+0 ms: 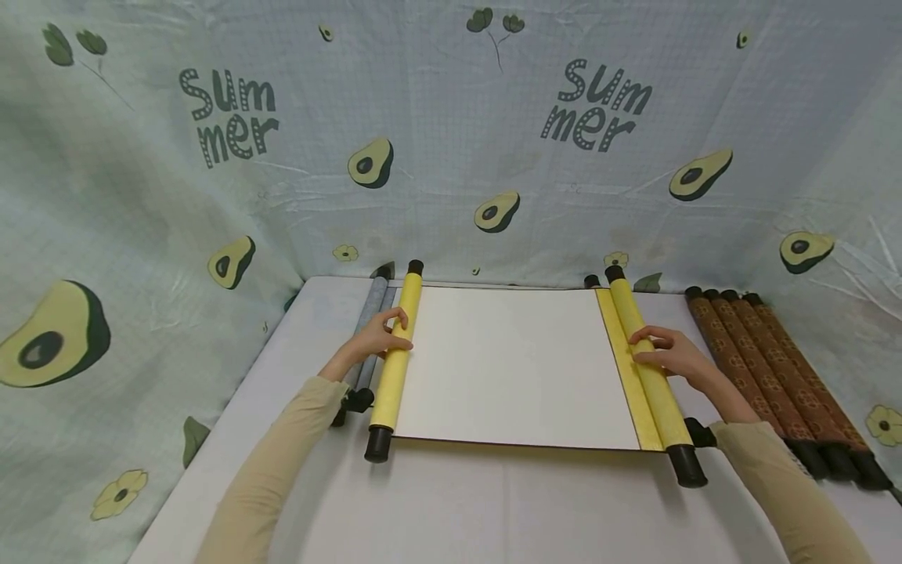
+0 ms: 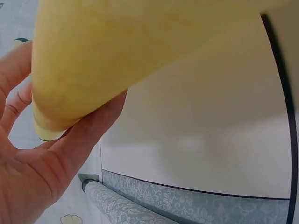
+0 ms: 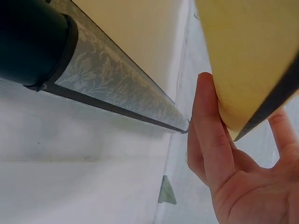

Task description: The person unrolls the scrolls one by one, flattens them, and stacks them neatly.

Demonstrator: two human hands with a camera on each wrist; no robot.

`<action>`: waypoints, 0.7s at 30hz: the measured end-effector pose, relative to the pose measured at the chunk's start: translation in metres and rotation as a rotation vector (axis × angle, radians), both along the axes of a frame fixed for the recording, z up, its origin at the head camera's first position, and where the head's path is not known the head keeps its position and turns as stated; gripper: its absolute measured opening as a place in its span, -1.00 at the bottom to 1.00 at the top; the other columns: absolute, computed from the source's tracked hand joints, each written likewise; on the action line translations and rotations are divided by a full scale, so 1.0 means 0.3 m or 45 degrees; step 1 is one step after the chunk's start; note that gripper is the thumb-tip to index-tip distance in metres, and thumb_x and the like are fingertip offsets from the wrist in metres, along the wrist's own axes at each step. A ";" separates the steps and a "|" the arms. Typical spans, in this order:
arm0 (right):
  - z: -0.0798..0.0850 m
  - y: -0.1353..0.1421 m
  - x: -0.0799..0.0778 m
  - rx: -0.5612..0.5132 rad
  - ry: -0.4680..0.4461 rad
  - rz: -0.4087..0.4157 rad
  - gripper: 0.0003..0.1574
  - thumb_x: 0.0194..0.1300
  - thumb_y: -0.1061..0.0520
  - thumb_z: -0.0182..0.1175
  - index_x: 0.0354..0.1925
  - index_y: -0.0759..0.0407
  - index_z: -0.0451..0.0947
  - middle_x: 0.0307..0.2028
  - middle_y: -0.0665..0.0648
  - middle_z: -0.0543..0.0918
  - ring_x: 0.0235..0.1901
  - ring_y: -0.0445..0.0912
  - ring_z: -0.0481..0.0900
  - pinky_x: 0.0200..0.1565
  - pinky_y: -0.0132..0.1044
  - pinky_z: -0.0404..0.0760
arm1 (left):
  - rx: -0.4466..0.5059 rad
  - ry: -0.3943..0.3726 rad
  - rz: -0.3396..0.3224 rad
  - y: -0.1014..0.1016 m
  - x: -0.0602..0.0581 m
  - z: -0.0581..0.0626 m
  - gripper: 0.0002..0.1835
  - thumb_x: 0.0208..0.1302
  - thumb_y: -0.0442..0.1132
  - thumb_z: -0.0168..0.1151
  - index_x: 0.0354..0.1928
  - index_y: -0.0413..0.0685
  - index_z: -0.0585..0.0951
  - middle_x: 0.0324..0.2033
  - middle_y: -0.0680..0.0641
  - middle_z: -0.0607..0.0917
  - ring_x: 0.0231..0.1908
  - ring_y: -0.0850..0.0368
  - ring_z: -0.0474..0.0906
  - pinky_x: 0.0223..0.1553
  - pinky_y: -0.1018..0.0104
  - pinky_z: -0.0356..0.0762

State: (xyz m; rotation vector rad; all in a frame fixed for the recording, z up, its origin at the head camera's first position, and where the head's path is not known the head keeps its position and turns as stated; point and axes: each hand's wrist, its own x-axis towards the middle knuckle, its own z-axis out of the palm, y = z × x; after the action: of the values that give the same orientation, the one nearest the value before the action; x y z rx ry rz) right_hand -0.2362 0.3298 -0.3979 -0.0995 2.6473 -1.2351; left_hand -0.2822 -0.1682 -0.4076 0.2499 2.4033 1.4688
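A yellow scroll [image 1: 393,384] is spread partly unrolled, its blank white sheet [image 1: 517,364] stretched between two rolls with black end knobs. My left hand [image 1: 377,337] holds the left roll, thumb on one side and fingers on the other. The right roll [image 1: 655,392] is gripped by my right hand [image 1: 672,356] in the same way. Both rolls are raised above a grey-blue floral-patterned scroll [image 2: 126,205], which lies unrolled on the table. In the right wrist view, that lower scroll's other roll [image 3: 107,74] has a dark end knob. The yellow sheet hides most of it in the head view.
Several brown patterned scrolls [image 1: 768,368] with black knobs lie side by side at the right of the white table [image 1: 493,509]. A pale cloth [image 1: 437,102] printed with avocados and "summer" hangs behind the table and along its sides.
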 end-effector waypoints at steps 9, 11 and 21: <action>0.002 0.016 0.007 0.005 0.003 0.010 -0.44 0.17 -0.03 0.16 0.00 0.29 0.30 0.01 0.42 0.35 -0.37 -0.10 0.45 -0.39 -0.26 0.50 | -0.003 -0.012 -0.090 -0.026 -0.011 0.002 -0.70 0.11 -0.33 0.13 -0.08 -0.21 0.41 -0.27 -0.23 0.46 -0.48 0.12 0.49 -0.58 0.30 0.51; 0.003 0.020 0.008 0.013 0.005 0.007 -0.45 0.17 -0.03 0.15 0.00 0.29 0.30 0.02 0.42 0.34 -0.37 -0.10 0.44 -0.40 -0.26 0.50 | -0.010 -0.009 -0.097 -0.030 -0.013 -0.001 -0.71 0.11 -0.32 0.12 -0.10 -0.23 0.42 -0.27 -0.23 0.47 -0.48 0.12 0.50 -0.57 0.29 0.52; 0.001 0.028 0.010 -0.012 -0.001 0.007 -0.46 0.17 -0.02 0.15 -0.01 0.29 0.30 0.02 0.43 0.34 -0.39 -0.10 0.46 -0.41 -0.25 0.52 | -0.047 0.022 -0.034 -0.024 -0.006 0.005 -0.65 -0.01 -0.28 0.32 -0.23 -0.19 0.37 -0.39 -0.13 0.42 -0.56 0.16 0.47 -0.63 0.35 0.47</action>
State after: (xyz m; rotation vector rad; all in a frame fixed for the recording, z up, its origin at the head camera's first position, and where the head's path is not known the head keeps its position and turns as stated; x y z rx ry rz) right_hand -0.2332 0.3382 -0.3977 -0.1080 2.6391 -1.2455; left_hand -0.2839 -0.1753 -0.4061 0.2859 2.4292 1.4147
